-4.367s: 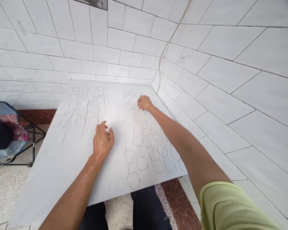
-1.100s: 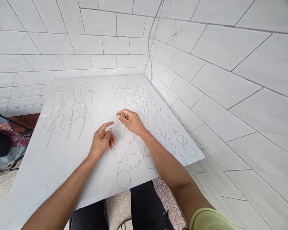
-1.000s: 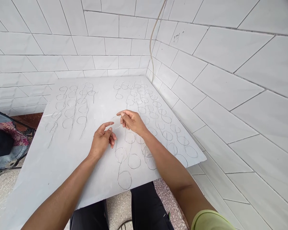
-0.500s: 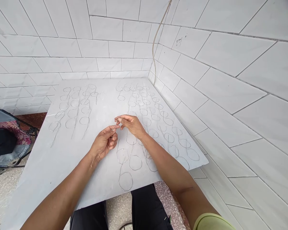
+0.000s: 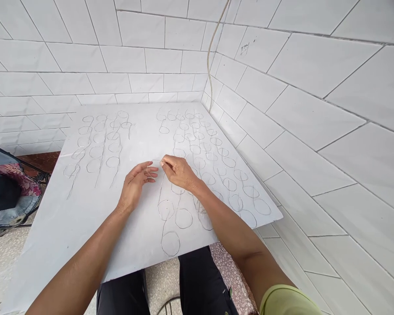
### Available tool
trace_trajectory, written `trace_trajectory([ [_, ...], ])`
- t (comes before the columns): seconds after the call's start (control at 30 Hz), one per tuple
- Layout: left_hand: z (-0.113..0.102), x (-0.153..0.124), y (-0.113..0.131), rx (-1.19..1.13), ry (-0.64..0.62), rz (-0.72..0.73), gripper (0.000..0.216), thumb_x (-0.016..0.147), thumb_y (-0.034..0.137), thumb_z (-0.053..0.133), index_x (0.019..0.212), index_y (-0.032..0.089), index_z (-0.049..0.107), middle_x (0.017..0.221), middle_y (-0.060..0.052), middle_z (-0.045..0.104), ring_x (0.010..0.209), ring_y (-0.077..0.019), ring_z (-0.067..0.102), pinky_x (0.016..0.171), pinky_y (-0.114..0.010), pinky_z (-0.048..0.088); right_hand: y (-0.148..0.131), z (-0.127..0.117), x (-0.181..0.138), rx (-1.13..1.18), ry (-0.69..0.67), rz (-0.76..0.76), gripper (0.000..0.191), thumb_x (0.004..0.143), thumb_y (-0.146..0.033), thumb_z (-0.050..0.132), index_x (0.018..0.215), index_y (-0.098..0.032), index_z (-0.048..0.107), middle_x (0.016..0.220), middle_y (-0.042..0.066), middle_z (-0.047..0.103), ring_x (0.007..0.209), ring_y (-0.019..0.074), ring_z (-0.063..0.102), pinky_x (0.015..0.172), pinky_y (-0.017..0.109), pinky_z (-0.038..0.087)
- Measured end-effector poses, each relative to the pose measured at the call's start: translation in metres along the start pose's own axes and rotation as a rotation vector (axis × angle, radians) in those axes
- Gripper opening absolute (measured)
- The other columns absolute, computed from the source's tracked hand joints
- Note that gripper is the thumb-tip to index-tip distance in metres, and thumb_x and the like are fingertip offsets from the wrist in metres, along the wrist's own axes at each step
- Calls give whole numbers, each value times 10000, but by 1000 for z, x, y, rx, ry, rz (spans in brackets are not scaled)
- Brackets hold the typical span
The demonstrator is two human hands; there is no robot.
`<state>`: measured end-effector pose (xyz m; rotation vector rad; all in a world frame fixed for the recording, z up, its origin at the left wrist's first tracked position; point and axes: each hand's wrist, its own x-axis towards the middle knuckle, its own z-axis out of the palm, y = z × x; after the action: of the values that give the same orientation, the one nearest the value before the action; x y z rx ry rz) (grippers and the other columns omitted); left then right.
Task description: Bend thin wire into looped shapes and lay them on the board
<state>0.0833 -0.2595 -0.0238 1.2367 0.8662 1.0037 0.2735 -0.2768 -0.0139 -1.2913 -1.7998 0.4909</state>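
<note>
My right hand (image 5: 179, 173) is closed, thumb and fingertips pinching the end of a thin wire loop (image 5: 147, 168) above the white board. The loop stretches left from that pinch and crosses the fingers of my left hand (image 5: 136, 181). That left hand is open, its fingers apart; whether they touch the wire I cannot tell. Beneath both hands lie rows of thin wire rings with long tails. A wire ring (image 5: 170, 232) near the front edge and another wire ring (image 5: 184, 209) are closest to me.
More wire rings (image 5: 112, 157) lie in columns at the left of the white board (image 5: 85, 236). Tiled walls (image 5: 308, 131) meet behind it, with a cable (image 5: 210, 78) hanging in the corner. A folding chair with a dark bag (image 5: 1, 188) stands at the left.
My left fingers have parted from a pinch and moved slightly left. My right hand has closed more tightly on the wire, and the loop between the hands now shows wider. The view has shifted slightly.
</note>
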Motion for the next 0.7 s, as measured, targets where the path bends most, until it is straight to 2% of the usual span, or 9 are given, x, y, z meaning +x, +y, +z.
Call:
trace_trajectory([
  [0.13,0,-3,9,152,15,97,448,949,372,590,1364,207,636,1033,-91,755,721,-155,647,626,-286,485,2,1,0,176,-52,136,291,1033,-355,463,775,-222,471,681,-33,560,598,114,535,583,254,414],
  [0.27,1,-2,8,148,0,95,456,949,453,639,1321,191,672,944,-81,743,559,-115,581,515,-266,450,5,5,2,382,-84,222,281,1012,-433,526,838,-214,551,762,-3,682,627,128,645,593,258,505],
  [0.47,-3,2,5,31,88,67,411,918,406,687,1236,147,705,878,-83,727,596,-143,641,534,-285,513,6,16,4,622,-98,318,268,946,-457,641,942,-190,642,792,25,720,623,138,682,570,259,545],
  [0.7,-6,4,9,-40,120,76,329,908,342,683,1156,130,721,830,-64,699,617,-158,660,559,-314,540,9,24,1,592,-119,309,274,955,-422,618,1006,-180,734,701,-16,653,529,95,582,513,235,496],
])
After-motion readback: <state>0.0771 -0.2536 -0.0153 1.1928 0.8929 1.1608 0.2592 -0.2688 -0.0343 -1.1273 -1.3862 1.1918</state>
